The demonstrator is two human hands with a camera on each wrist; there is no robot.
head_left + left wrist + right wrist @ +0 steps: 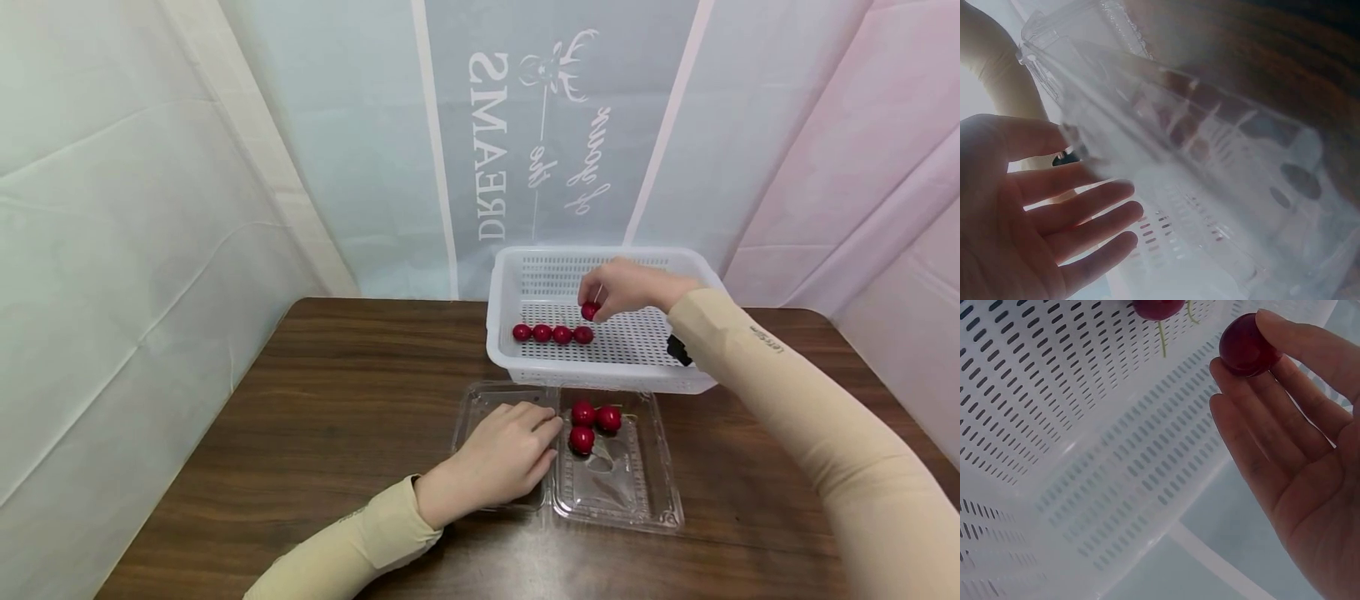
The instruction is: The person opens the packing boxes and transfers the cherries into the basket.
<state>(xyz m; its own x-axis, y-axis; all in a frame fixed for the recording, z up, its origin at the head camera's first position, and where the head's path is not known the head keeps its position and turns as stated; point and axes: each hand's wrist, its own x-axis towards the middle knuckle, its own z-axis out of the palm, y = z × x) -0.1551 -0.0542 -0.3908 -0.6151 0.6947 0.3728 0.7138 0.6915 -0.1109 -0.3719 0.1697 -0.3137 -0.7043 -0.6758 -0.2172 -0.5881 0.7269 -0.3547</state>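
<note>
My right hand [626, 286] is over the white perforated basket [498, 333], with a dark red cherry [1249, 345] pinched between thumb and fingertips. Below it on the basket floor, several cherries [542, 333] lie in a row toward the left side. One cherry with a green stem [1159, 306] shows at the top of the right wrist view. My left hand [495, 454] rests on the left half of an opened clear plastic clamshell box [667, 500], its fingers loosely extended in the left wrist view. Three cherries [609, 419] sit in the box's right half.
The clamshell box lies just in front of the basket on a dark wooden table [360, 375]. A pale printed curtain [375, 150] hangs behind the table, and light cloth walls stand at both sides. A small black object [678, 350] is at my right wrist.
</note>
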